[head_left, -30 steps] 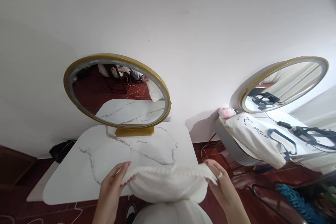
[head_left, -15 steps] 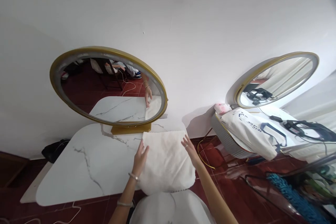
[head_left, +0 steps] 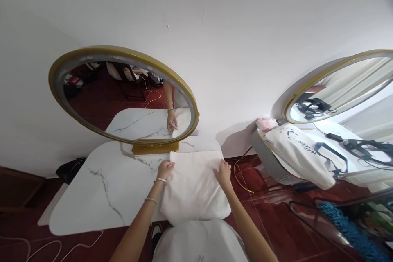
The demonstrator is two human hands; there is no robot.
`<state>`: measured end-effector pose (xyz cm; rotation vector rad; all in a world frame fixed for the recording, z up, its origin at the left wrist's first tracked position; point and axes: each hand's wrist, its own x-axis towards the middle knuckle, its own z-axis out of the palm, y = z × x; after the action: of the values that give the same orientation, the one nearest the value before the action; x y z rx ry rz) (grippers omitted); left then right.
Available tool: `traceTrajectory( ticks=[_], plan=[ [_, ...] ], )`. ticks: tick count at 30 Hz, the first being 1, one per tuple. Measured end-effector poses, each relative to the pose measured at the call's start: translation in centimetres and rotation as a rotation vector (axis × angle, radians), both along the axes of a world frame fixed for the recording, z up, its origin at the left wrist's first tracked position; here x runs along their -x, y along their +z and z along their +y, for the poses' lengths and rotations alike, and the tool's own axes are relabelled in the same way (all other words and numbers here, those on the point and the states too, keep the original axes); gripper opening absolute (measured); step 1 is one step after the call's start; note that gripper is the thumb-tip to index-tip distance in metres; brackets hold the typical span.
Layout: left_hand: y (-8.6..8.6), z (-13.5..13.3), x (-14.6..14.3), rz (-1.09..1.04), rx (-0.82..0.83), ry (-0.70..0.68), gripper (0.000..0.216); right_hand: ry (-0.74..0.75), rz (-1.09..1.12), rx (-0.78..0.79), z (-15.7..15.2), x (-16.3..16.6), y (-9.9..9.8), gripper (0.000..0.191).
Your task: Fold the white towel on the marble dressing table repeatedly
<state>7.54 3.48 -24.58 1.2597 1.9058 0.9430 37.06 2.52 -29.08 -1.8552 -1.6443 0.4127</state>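
Observation:
A white cloth [head_left: 195,184] with a scalloped edge lies at the right end of the white marble-patterned table [head_left: 92,196], its near part hanging over the front edge. My left hand [head_left: 165,170], with bracelets on the wrist, pinches the cloth's left side near the far corner. On the opposite side, my right hand [head_left: 223,173] has its fingers closed on the right edge of the cloth, a ring on one finger. The far edge of the cloth lies just in front of the golden mirror base [head_left: 155,148].
A round gold-framed mirror [head_left: 125,94] stands at the table's back. To the right, a second table holds a white printed bag [head_left: 297,151], a pink tissue pack [head_left: 266,123] and a black strapped device [head_left: 365,153]. A black bag [head_left: 70,170] sits behind the left end.
Both hands were spread open beside the cloth; now their fingers have closed on its left and right edges. The view has shifted slightly.

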Motion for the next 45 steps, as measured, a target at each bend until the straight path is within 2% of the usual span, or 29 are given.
traceTrajectory(
  ticks=[4,9,14,16,18,20,25,29,34,37,40,44,45],
  plan=[
    [0.3,-0.3,0.2,0.013,-0.048,-0.048,0.019,-0.024,-0.002,0.01,1.1,-0.2,-0.3,0.02],
    [0.4,-0.4,-0.1,0.014,-0.15,-0.084,0.038,0.029,0.019,-0.098,1.7,-0.2,0.5,0.02],
    [-1.7,-1.5,-1.8,0.078,-0.173,-0.113,0.049,-0.063,-0.01,-0.182,1.4,0.6,0.5,0.039],
    [-2.9,-2.1,-2.6,0.196,-0.198,-0.21,0.048,0.025,-0.06,-0.209,0.7,1.8,0.1,0.045],
    [-4.0,-1.9,-3.2,0.367,-0.234,-0.329,0.047,0.176,-0.157,-0.214,0.1,3.5,-0.4,0.049],
    [-4.5,-0.9,-3.5,0.535,-0.251,-0.38,0.048,0.27,-0.281,-0.158,0.1,5.4,-0.8,0.054],
    [-4.3,3.1,-4.1,0.732,-0.247,-0.306,0.054,0.298,-0.474,0.093,3.1,8.9,-0.9,0.057],
    [-3.9,6.2,-4.7,0.813,-0.17,-0.232,0.065,0.334,-0.525,0.089,6.8,10.0,-0.7,0.06],
    [-3.7,11.6,-5.1,0.795,-0.163,-0.27,0.053,0.329,-0.509,0.132,11.9,10.2,-0.2,0.06],
    [-3.5,13.7,-5.4,0.77,-0.195,-0.304,0.049,0.335,-0.494,0.147,13.8,8.7,-0.1,0.059],
    [-3.6,11.8,-6.0,0.751,-0.219,-0.356,0.045,0.285,-0.515,0.088,12.4,5.6,-0.4,0.057],
    [-4.5,3.7,-6.4,0.802,-0.387,-0.482,0.059,0.265,-0.557,-0.083,5.4,1.9,-1.5,0.053],
    [-4.8,1.5,-6.4,0.83,-0.416,-0.468,0.062,0.287,-0.56,-0.115,3.6,1.5,-1.8,0.055]
  ],
)
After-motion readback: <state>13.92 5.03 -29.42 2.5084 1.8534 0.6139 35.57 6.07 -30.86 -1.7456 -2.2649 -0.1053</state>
